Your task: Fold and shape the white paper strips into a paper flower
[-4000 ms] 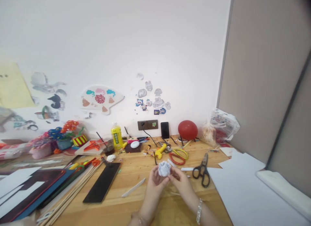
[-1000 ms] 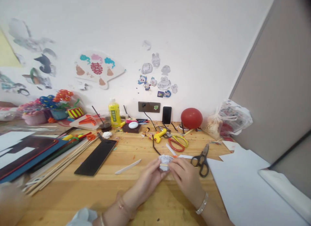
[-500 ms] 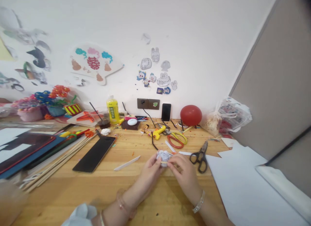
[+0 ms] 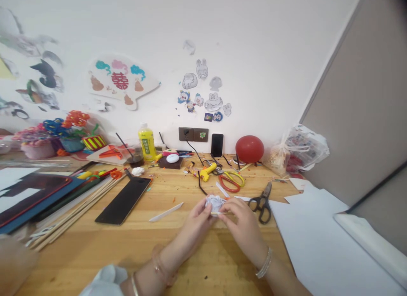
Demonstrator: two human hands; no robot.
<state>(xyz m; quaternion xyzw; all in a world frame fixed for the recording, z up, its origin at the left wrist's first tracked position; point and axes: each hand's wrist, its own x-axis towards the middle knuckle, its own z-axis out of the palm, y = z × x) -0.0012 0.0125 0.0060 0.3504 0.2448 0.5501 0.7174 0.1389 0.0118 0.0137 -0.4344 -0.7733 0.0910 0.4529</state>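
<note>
Between both hands, just above the table, is a ruffled white paper piece (image 4: 215,202) like a flower, with a thin pale strip or stick (image 4: 216,213) along its near side. My left hand (image 4: 199,217) is closed on its left side, thumb in front. On the right, my right hand (image 4: 239,217) pinches its edge with thumb and fingers. Black-handled scissors (image 4: 262,206) lie just right of my right hand. A white paper strip (image 4: 166,212) rests left of my left hand, and another paper strip (image 4: 221,189) lies behind the hands.
Red-and-yellow scissors (image 4: 231,181), a yellow glue gun (image 4: 208,172) and a red balloon (image 4: 249,149) are farther back. White sheets (image 4: 333,241) cover the right side. A black tablet-like slab (image 4: 124,201), wooden sticks (image 4: 79,211) and a yellow bottle (image 4: 146,142) are left. A blurred shape (image 4: 14,262) fills the lower left corner.
My right fingers have shifted slightly on the paper piece, and the pale strip is now less exposed. My right wrist is a little lower and farther right. The view has tilted slightly.
</note>
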